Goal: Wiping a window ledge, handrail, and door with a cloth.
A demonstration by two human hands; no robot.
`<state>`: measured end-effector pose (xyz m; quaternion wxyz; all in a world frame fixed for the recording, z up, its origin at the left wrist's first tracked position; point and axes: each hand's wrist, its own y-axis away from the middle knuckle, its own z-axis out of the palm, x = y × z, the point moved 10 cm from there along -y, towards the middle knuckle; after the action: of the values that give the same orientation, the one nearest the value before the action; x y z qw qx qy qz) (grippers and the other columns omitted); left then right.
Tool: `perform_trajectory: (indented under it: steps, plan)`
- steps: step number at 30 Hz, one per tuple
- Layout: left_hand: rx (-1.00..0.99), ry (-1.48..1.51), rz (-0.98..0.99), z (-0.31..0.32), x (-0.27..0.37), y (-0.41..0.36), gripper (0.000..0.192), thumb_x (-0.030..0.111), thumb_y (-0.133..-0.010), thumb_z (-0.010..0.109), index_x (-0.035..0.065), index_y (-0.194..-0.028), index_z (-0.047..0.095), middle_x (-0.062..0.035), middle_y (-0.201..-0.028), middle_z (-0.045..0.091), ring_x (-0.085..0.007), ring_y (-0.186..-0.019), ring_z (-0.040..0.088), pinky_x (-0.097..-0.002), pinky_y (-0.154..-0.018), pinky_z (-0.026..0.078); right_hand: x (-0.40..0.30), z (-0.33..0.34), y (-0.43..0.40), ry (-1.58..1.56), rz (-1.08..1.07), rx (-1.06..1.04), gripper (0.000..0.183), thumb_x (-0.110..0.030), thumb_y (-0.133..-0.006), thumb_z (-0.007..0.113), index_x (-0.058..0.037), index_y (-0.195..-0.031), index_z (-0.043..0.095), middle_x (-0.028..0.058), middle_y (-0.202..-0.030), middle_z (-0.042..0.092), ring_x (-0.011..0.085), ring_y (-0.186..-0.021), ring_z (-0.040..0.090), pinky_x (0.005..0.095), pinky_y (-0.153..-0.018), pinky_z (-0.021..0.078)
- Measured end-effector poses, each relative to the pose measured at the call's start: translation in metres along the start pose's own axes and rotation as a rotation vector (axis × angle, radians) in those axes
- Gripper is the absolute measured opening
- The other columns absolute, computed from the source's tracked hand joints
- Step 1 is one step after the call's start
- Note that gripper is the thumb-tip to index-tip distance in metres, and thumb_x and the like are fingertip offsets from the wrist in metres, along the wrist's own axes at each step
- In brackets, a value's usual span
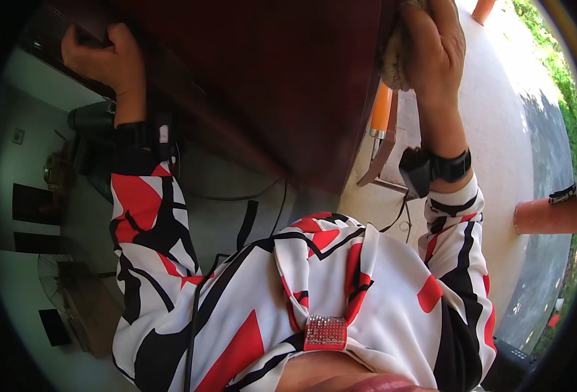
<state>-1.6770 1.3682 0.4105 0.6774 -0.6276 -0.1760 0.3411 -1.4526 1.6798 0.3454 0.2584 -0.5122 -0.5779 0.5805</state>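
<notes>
A dark reddish-brown door panel (278,88) stands upright before me, its lower end reaching down to near my chest in the view. My left hand (104,63) is at its left side, thumb and fingers curled around a dark projecting part (87,24), possibly a handle. On the right, my right hand (438,54) holds a greyish, fluffy cloth (395,63) against the panel's right edge. The hand's upper part is cut off by the frame. Both wrists wear black bands, the right one (450,166) with a boxy device.
Below the cloth, an orange handle (380,112) with a metal collar appears beside a brown wooden piece (381,157). Black cords (239,197) hang below the panel. Left lies a dim room with a wire-caged fan (53,274); right, a terracotta-coloured pillar (543,216) and greenery (543,39) outdoors.
</notes>
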Motion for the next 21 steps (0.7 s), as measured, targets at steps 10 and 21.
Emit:
perform_trajectory:
  steps: [10, 21]
  plan:
    - [-0.028, 0.059, -0.029, 0.000, 0.009, -0.004, 0.054, 0.016, -0.073, 0.065, -0.0066, -0.119, 0.046, -0.0196, -0.117, 0.045, -0.0316, -0.107, 0.046, -0.0401, -0.090, 0.042, 0.000, 0.022, 0.186, 0.141, 0.212, -0.160, 0.051, -0.002, -0.084, 0.047, -0.0010, -0.135, 0.046, 0.0227, -0.141, 0.040, 0.0402, -0.130, 0.037, 0.0466, -0.111, 0.0265]
    - [-0.011, 0.008, 0.007, 0.000, 0.015, -0.007, 0.055, 0.021, -0.073, 0.067, -0.0053, -0.118, 0.048, -0.0187, -0.116, 0.050, -0.0343, -0.110, 0.045, -0.0421, -0.094, 0.039, -0.058, -0.010, 0.013, 0.191, -0.350, 0.102, 0.037, -0.001, -0.090, 0.047, 0.0025, -0.126, 0.052, 0.0195, -0.125, 0.053, 0.0324, -0.122, 0.047, 0.0430, -0.107, 0.0312]
